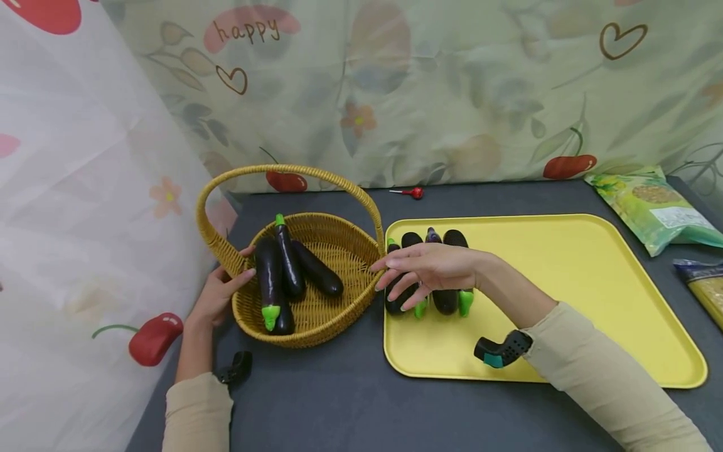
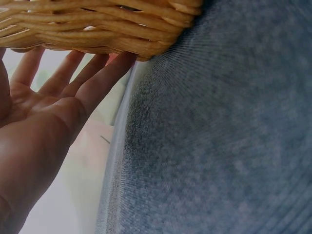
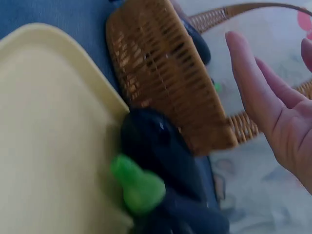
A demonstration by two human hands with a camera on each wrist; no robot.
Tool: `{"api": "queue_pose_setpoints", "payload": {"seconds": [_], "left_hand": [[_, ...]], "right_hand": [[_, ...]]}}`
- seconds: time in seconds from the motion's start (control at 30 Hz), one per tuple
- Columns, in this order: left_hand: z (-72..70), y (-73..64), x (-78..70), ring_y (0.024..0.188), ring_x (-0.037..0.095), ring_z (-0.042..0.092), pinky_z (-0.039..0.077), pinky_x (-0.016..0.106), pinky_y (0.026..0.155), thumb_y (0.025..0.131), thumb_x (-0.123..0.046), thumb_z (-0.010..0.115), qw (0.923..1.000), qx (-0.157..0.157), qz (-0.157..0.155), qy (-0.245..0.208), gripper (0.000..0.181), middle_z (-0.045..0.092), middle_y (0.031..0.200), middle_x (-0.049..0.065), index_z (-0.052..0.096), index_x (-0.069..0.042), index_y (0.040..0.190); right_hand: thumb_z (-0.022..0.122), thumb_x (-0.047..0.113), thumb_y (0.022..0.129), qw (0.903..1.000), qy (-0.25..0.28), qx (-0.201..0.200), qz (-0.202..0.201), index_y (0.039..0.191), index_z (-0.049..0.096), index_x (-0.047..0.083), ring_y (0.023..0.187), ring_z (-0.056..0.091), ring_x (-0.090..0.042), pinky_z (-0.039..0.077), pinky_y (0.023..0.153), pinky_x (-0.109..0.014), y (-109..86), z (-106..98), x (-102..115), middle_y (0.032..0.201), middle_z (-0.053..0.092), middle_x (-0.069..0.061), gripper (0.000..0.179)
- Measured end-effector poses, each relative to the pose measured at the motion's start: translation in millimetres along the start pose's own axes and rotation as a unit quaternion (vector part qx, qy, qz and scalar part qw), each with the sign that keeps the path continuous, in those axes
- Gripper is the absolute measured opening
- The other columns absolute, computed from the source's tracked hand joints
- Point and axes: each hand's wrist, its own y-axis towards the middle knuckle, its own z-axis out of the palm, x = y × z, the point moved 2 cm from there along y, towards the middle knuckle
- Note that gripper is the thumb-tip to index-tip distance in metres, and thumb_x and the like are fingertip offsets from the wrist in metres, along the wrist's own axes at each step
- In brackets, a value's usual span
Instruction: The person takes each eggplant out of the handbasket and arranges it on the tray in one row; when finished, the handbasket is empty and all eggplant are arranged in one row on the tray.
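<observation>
At its left side, near the foot of the tall handle, my left hand [image 1: 216, 295] grips a wicker basket [image 1: 333, 328]. The thumb lies over the rim, and the fingers [image 2: 92, 83] reach along the outer wall in the left wrist view. Several dark eggplants [image 1: 319, 270] with green stem ends lie piled in the basket's left half. My right hand [image 1: 435, 263] hangs, fingers spread and holding nothing, between the basket's right rim and a yellow tray [image 1: 565, 301]. Beneath it, several more eggplants [image 1: 446, 302] lie side by side along the tray's left edge, partly hidden.
A red lollipop [image 1: 417, 193] lies at the back of the dark table [image 1: 339, 402]. Right of the tray are a green-yellow bag [image 1: 658, 207] and a second packet [image 1: 703, 285]. Printed cloth [image 1: 429, 94] hangs behind and at the left.
</observation>
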Motion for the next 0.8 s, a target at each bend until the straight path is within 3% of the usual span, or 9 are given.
{"api": "queue_pose_setpoints", "payload": {"seconds": [0.1,0.23,0.5,0.8], "left_hand": [[-0.1,-0.3,-0.5,0.096,0.013,0.057,0.051,0.026,0.080,0.097,-0.009,0.055,1.0000,0.000,-0.003,0.001,0.044,0.054,0.115,0.003,0.048,-0.015,0.141],[0.4,-0.6,-0.9,0.096,0.012,0.059,0.052,0.027,0.078,0.097,-0.008,0.054,1.0000,0.001,-0.001,0.002,0.045,0.057,0.114,0.002,0.047,-0.014,0.141],[2.2,0.5,0.3,0.095,0.012,0.060,0.052,0.028,0.077,0.097,-0.005,0.053,0.9998,0.007,0.006,-0.016,0.044,0.057,0.113,0.003,0.048,-0.014,0.140],[1.1,0.0,-0.5,0.095,0.012,0.059,0.052,0.028,0.078,0.097,-0.005,0.053,0.9999,0.004,0.006,-0.012,0.044,0.056,0.112,0.004,0.048,-0.014,0.140]], "right_hand": [[0.045,0.022,0.103,0.9998,0.004,0.020,-0.001,0.141,0.043,0.004,0.109,0.055,-0.033,0.046,0.089,-0.050,17.8,13.6,2.3,0.128,0.052,-0.021,0.042],[0.044,0.022,0.103,0.9998,-0.003,0.019,-0.004,0.142,0.042,0.002,0.110,0.056,-0.032,0.046,0.090,-0.047,42.6,29.2,4.4,0.126,0.054,-0.019,0.044],[0.046,0.022,0.103,0.9971,0.006,-0.075,0.011,0.140,0.044,0.003,0.103,0.059,-0.027,0.050,0.086,-0.040,82.8,42.7,6.7,0.121,0.056,-0.018,0.042],[0.051,0.026,0.101,0.9881,0.002,-0.153,0.018,0.139,0.045,0.005,0.107,0.057,-0.029,0.050,0.085,-0.038,107.8,45.1,13.5,0.121,0.055,-0.018,0.044]]}}
